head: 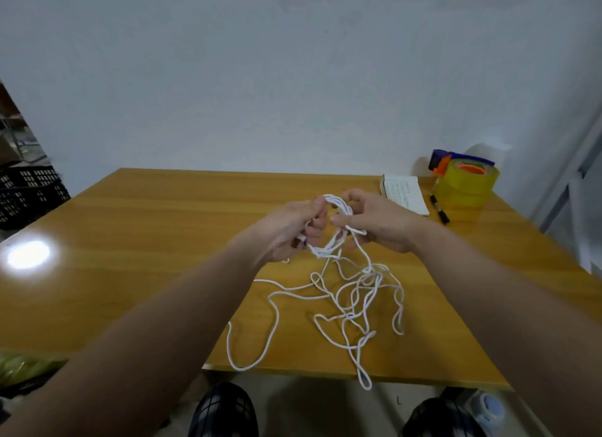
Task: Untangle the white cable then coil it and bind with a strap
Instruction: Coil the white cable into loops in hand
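Observation:
A long white cable (355, 293) lies in loose tangled loops on the wooden table (156, 241), and two loops hang over the near edge. Above the table, a small coil of several turns (338, 208) of the same cable is held between both hands. My left hand (290, 231) grips the coil's left side with curled fingers. My right hand (374, 221) pinches the coil's right side, and a strand runs down from it into the tangle. No strap shows clearly; something small and pinkish (299, 241) peeks from under my left hand.
At the table's far right stand a yellow tape roll on a dispenser (465, 182), a white booklet (405, 192) and a black pen (439, 208). A black crate (29, 192) sits off the table's left. The wall runs right behind the table. My knees are below the near edge.

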`<action>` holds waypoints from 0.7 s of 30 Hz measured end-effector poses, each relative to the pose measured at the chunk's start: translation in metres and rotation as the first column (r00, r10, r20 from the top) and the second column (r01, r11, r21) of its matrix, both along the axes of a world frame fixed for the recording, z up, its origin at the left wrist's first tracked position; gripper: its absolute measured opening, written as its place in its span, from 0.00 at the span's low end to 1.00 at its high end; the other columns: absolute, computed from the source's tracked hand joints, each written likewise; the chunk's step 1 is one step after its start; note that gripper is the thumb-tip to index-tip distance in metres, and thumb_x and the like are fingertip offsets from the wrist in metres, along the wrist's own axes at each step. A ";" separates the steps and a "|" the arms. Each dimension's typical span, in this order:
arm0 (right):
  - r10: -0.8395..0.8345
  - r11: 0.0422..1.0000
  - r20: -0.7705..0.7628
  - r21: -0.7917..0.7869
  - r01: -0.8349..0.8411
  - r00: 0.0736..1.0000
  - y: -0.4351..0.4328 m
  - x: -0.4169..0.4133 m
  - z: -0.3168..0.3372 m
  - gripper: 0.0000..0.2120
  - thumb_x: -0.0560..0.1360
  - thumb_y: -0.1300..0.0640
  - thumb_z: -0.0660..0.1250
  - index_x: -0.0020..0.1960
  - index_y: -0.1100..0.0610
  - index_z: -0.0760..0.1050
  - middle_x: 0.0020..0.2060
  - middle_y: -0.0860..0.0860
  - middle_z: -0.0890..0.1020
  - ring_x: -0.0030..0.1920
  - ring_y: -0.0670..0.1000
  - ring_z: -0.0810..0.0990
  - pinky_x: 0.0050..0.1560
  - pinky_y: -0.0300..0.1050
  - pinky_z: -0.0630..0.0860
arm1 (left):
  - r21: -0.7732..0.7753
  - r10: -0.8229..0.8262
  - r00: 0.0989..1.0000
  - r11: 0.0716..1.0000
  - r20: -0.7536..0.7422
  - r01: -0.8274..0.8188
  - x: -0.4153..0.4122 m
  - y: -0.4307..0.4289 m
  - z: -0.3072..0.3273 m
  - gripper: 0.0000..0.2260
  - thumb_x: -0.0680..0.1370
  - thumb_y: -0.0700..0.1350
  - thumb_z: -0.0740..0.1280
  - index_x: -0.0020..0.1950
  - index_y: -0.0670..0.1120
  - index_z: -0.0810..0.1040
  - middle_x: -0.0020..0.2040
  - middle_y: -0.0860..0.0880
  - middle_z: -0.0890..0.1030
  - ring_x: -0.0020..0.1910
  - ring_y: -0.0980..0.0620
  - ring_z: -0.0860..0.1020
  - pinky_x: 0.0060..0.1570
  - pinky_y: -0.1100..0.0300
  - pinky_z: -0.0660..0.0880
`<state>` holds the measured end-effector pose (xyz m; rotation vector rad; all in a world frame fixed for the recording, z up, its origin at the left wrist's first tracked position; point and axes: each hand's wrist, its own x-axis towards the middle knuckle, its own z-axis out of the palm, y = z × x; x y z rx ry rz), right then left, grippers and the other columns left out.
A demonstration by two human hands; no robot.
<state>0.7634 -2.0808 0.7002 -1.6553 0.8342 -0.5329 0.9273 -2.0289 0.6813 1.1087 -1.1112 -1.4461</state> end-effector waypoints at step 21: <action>-0.458 0.774 0.192 -0.395 0.496 0.868 -0.014 -0.019 -0.012 0.13 0.77 0.52 0.64 0.35 0.54 0.77 0.24 0.42 0.72 0.28 0.41 0.69 0.34 0.40 0.63 | -0.099 0.343 0.843 0.938 0.415 -0.333 0.030 0.004 -0.022 0.22 0.76 0.62 0.63 0.31 0.49 0.61 0.27 0.51 0.61 0.26 0.52 0.59 0.29 0.59 0.59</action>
